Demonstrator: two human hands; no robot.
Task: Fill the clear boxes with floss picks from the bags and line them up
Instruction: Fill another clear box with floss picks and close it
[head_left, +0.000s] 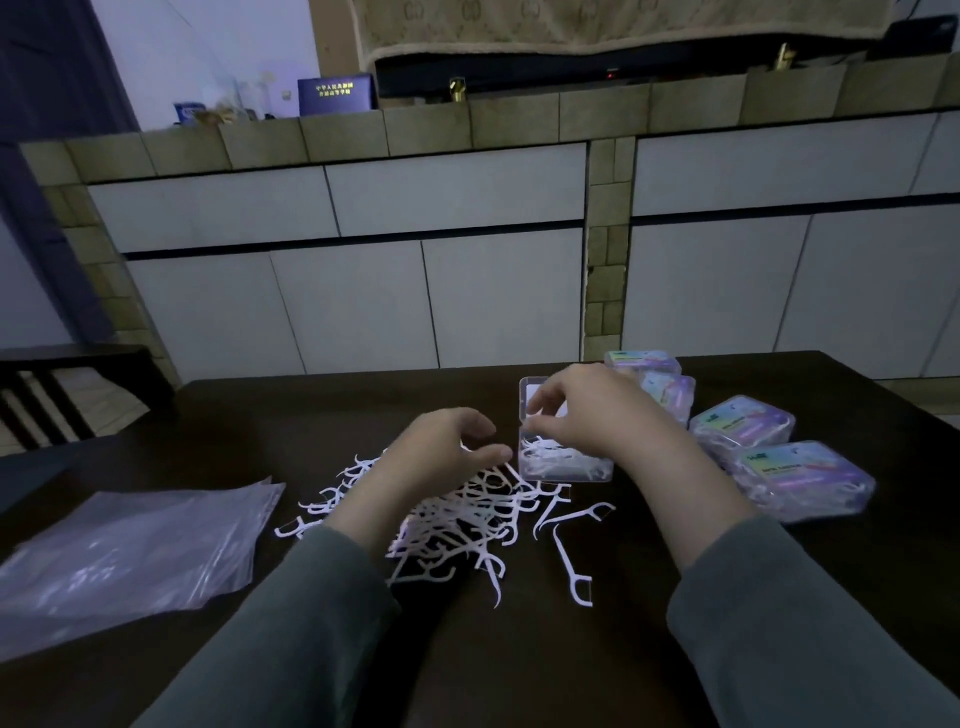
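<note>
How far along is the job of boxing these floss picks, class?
Done: four closed boxes sit in a row at the right, and empty bags lie flat at the left. In hand: the right hand reaches into the open box, which is partly filled, while the left hand hovers over the pile. Left: the loose pile of picks on the table.

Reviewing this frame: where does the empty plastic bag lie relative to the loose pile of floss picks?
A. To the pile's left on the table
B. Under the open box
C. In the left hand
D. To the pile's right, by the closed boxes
A: the flat empty plastic bag lies on the dark table left of the pile of floss picks.
</note>
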